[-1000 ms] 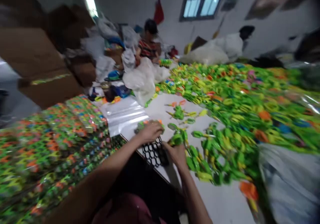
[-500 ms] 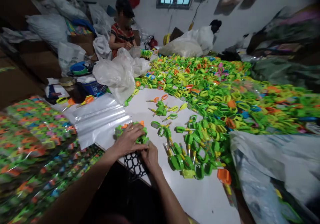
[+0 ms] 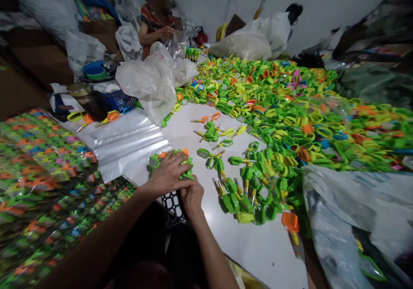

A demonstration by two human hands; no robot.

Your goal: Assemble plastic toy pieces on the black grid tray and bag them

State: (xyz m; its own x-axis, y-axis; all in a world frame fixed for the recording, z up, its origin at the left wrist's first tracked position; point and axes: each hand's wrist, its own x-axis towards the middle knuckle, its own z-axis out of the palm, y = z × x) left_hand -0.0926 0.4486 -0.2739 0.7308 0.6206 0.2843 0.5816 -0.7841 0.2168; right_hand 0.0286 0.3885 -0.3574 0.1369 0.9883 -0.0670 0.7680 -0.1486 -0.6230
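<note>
At the table's near edge, my left hand (image 3: 169, 175) rests over a cluster of green and orange plastic toy watches (image 3: 155, 161), its fingers curled across them. These toy watches sit at the far end of a black plastic grid rack (image 3: 174, 207), whose near part slants over the edge toward my lap. My right hand (image 3: 192, 194) is closed against the rack's right side, close under my left fingers; its fingertips are hidden. To the right lie loose green toy watches (image 3: 248, 198) with thin striped tubes, and one orange piece (image 3: 291, 222).
A large heap of toy watches (image 3: 258, 91) covers the table's far side. Clear plastic bags (image 3: 129, 145) lie flat at left, beside filled packs (image 3: 35, 151). A white sack (image 3: 348, 203) stands right. Another person (image 3: 158, 22) sits at the back left, handling a clear bag.
The view has tilted down and shifted slightly. My hands stay on the same cluster and rack, with the right hand drawn closer to the left. The other person's hands have lifted a clear bag.
</note>
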